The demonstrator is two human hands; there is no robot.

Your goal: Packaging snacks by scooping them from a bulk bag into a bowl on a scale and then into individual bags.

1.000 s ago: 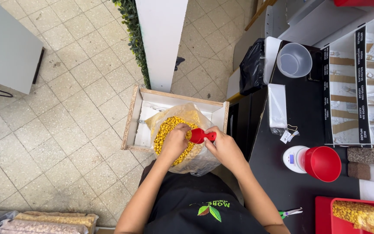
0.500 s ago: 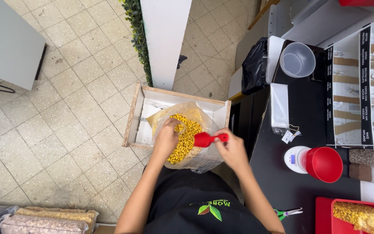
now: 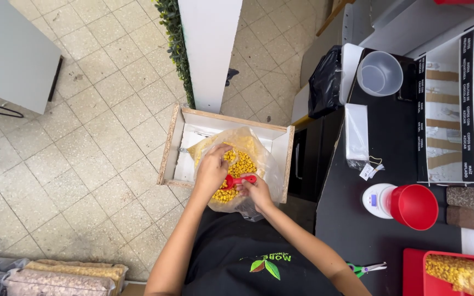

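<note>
Lowered since before, one red scoop [image 3: 239,180] enters one corn bag [image 3: 237,164], two hands.

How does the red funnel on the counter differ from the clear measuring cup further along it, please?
The red funnel is opaque, while the clear measuring cup is see-through and looks empty. The red funnel rests on a small white scale; the clear measuring cup stands directly on the black counter. Neither is touched: the left hand and right hand work a red scoop in the corn bag.
</note>
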